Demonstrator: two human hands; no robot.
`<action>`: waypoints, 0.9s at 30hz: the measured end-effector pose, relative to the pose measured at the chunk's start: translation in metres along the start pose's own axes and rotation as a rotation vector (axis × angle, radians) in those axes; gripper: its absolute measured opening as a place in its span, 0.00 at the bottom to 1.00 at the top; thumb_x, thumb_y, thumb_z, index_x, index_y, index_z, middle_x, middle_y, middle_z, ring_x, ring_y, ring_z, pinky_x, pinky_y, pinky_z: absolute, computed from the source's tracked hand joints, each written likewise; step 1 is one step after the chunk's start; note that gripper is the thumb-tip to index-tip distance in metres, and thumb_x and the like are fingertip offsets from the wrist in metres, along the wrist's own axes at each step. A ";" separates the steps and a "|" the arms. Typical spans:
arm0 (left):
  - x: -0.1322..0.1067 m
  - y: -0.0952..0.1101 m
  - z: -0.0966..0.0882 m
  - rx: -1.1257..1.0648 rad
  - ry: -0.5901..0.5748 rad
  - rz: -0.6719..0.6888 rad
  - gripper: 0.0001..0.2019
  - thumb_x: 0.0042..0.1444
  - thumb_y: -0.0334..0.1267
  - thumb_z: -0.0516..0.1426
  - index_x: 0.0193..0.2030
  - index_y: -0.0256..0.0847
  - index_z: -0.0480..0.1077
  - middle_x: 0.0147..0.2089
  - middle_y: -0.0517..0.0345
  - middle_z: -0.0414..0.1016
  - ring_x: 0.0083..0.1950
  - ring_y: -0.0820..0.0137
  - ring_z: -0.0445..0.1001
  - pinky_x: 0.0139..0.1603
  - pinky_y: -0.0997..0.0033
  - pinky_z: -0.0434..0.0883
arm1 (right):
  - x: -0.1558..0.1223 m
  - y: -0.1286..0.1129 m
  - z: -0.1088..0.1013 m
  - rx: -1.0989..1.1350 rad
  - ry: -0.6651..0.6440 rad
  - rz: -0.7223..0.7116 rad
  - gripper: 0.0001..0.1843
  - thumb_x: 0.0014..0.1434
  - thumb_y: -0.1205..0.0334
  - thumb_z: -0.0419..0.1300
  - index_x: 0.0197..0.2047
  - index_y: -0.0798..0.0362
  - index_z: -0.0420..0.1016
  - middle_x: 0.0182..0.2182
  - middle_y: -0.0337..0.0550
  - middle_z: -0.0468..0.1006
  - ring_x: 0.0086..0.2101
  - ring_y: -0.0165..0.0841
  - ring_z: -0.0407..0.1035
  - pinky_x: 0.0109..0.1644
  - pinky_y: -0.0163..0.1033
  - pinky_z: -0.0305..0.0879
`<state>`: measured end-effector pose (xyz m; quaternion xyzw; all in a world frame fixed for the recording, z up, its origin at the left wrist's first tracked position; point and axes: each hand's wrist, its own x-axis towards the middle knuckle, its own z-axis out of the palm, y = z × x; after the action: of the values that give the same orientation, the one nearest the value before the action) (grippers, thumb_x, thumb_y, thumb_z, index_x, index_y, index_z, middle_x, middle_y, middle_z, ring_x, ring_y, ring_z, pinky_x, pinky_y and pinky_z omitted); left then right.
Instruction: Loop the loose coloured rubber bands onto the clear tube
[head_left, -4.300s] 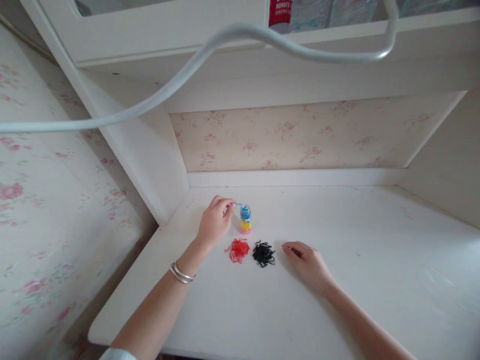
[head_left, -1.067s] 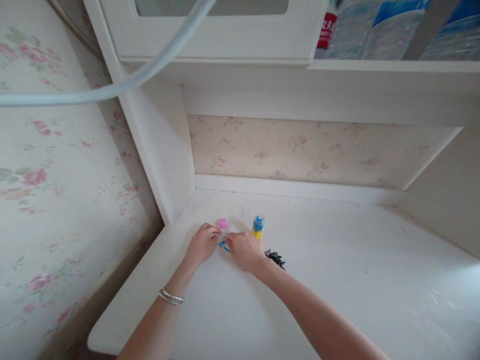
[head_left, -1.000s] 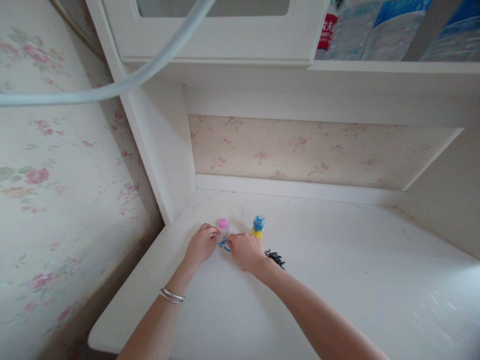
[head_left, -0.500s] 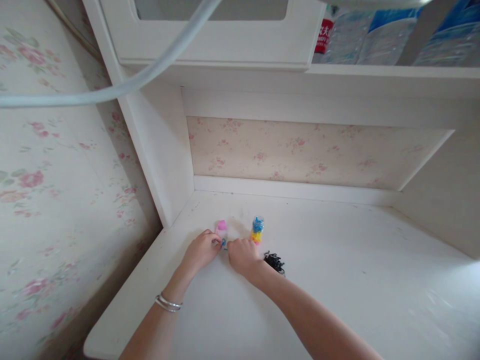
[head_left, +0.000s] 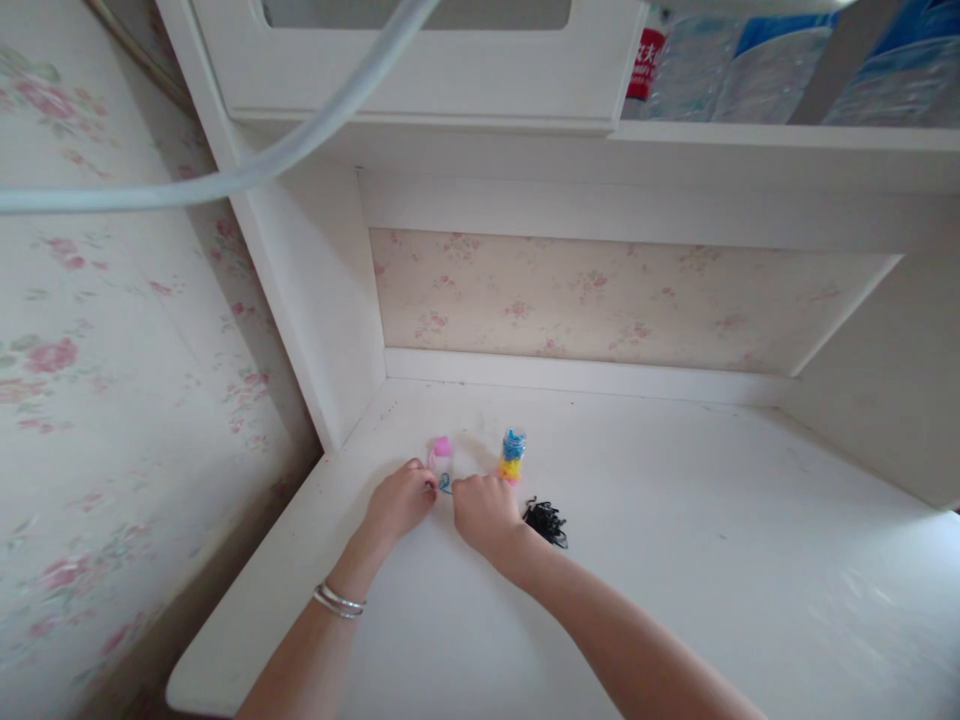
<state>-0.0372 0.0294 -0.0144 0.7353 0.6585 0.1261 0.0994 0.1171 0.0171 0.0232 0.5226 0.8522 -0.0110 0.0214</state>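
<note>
A thin blue rubber band (head_left: 445,484), looped and bent, spans the small gap between my two hands. My left hand (head_left: 405,498), a silver bangle on its wrist, is closed with thumb and fingers pinched at the band's left side. Knuckles up, my right hand (head_left: 484,508) is closed at the band's other side; its fingertips are mostly hidden. Just beyond the hands is a small clear container with a pink top (head_left: 442,447). Behind my right hand stands a clear jar (head_left: 513,452) holding blue, yellow and pink bits. A heap of black rubber bands (head_left: 546,522) lies beside my right wrist.
The white desk (head_left: 675,560) meets a low back ledge and a side panel (head_left: 322,270) at the left. Overhead, a white cable (head_left: 300,150) curves in front of a cabinet (head_left: 420,85). Wrapped plastic bottles (head_left: 772,75) sit on the upper right shelf.
My hands have drawn slightly apart, and the blue band between them has changed shape. The whole view has shifted a little. The jar and black heap stay in place on the desk.
</note>
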 end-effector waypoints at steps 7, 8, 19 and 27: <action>-0.001 0.000 0.004 0.004 0.024 0.001 0.09 0.56 0.40 0.52 0.36 0.48 0.74 0.42 0.57 0.73 0.39 0.70 0.73 0.39 0.74 0.64 | -0.030 0.030 -0.024 0.091 0.194 -0.012 0.14 0.62 0.62 0.46 0.38 0.49 0.73 0.31 0.42 0.78 0.31 0.32 0.72 0.33 0.33 0.58; -0.001 0.000 0.004 0.003 0.024 0.000 0.09 0.57 0.40 0.52 0.36 0.48 0.74 0.42 0.58 0.73 0.39 0.70 0.73 0.39 0.73 0.64 | -0.034 0.038 -0.028 0.118 0.231 0.011 0.15 0.63 0.61 0.45 0.37 0.48 0.73 0.31 0.41 0.78 0.30 0.31 0.71 0.32 0.32 0.56; -0.002 0.005 0.004 -0.046 0.055 -0.012 0.10 0.59 0.37 0.49 0.36 0.44 0.71 0.43 0.56 0.72 0.39 0.71 0.73 0.41 0.73 0.65 | -0.021 0.114 -0.068 0.418 0.335 0.217 0.17 0.57 0.54 0.50 0.39 0.47 0.79 0.27 0.37 0.78 0.27 0.28 0.68 0.30 0.31 0.56; 0.000 0.005 0.005 -0.040 0.115 -0.012 0.09 0.61 0.38 0.49 0.39 0.43 0.69 0.44 0.55 0.71 0.42 0.71 0.73 0.42 0.74 0.64 | -0.008 0.111 -0.064 0.305 0.272 0.191 0.16 0.58 0.54 0.50 0.39 0.44 0.79 0.31 0.38 0.79 0.31 0.30 0.70 0.33 0.31 0.57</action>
<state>-0.0311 0.0294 -0.0172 0.7207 0.6649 0.1807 0.0766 0.2180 0.0635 0.0881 0.5948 0.7823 -0.0671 -0.1720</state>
